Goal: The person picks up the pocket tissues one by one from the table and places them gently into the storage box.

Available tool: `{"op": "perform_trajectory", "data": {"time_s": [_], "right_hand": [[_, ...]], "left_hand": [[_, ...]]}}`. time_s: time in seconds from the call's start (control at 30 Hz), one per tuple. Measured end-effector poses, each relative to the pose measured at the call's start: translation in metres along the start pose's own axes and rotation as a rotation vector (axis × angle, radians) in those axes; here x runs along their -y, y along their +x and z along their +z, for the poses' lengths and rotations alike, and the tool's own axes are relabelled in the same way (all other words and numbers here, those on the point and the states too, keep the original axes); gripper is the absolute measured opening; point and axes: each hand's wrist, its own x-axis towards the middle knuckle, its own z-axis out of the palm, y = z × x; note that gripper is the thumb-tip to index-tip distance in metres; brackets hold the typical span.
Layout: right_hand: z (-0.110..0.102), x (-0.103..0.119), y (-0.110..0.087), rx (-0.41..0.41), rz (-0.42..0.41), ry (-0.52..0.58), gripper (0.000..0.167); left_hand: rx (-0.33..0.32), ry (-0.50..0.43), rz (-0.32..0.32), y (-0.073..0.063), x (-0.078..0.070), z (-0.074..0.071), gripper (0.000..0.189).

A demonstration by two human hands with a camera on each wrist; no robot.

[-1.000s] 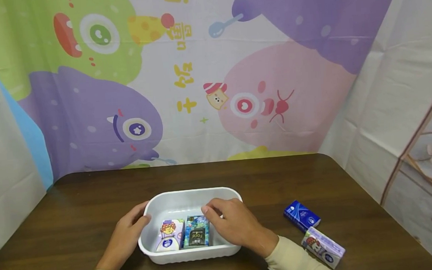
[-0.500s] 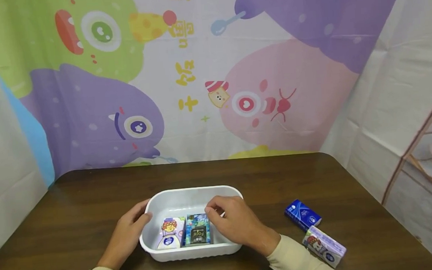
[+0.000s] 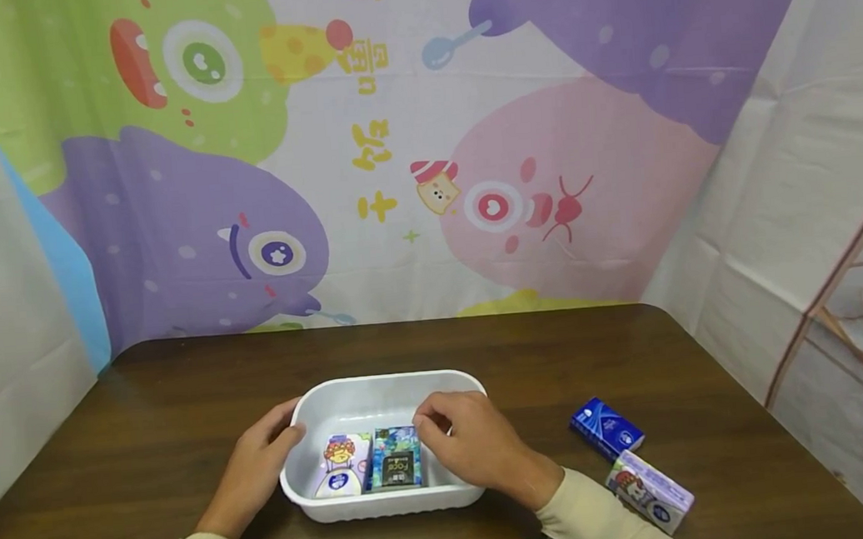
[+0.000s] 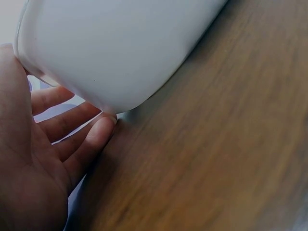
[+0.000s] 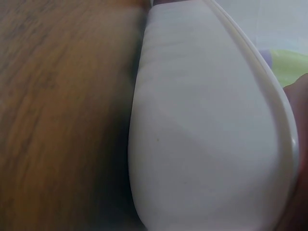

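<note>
A white plastic tub [image 3: 388, 506] stands on the table with two pocket tissue packs lying side by side in it. The purple-and-white pack [image 3: 342, 466] bears a cartoon figure; the other is a blue-green patterned pack [image 3: 395, 457]. My left hand [image 3: 253, 461] holds the tub's left end, thumb over the rim and fingers along the outer wall, as the left wrist view shows. My right hand [image 3: 481, 441] lies over the right rim, fingers loosely curled inside, fingertips close to the blue-green pack's far corner. Nothing shows between them. The right wrist view is mostly the tub's outer wall [image 5: 207, 120].
On the brown wooden table [image 3: 184, 387], right of the tub, lie a dark blue tissue pack [image 3: 606, 428] and a purple-and-white one [image 3: 650, 490], touching each other beside the right sleeve [image 3: 599, 512]. A cartoon-printed cloth [image 3: 402, 280] hangs behind the table.
The head view has shifted slightly. Both hands, the tub and the packs stay in nearly the same places, with the right fingertips a touch farther right.
</note>
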Motion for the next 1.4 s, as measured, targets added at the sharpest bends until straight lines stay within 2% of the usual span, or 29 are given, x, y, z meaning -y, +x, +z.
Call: {"op": "perform_trajectory", "data": {"time_s": [0.43,0.67,0.93,1.03,1.13,1.4], "right_hand": [[-0.003,-0.002,0.001,-0.085,-0.057,0.001,0.013],[-0.016,-0.001,-0.001,-0.134,-0.053,-0.010,0.012],[-0.028,-0.008,-0.012,-0.186,-0.053,-0.113,0.014],[-0.032,-0.009,-0.017,-0.195,-0.028,-0.190,0.015],[-0.038,-0.008,-0.022,-0.174,0.033,-0.269,0.017],[-0.056,-0.001,-0.034,-0.011,0.207,-0.422,0.017]], "left_hand": [[-0.011,-0.024,0.010,-0.004,0.000,-0.001,0.041],[-0.010,-0.026,0.006,-0.003,0.000,0.001,0.040],[-0.003,-0.019,0.006,0.000,-0.001,0.003,0.041],[-0.003,-0.025,0.004,0.000,-0.001,0.002,0.041],[0.000,-0.029,-0.003,0.001,-0.001,0.002,0.041],[0.001,-0.036,-0.015,0.000,-0.001,0.001,0.041]]}}
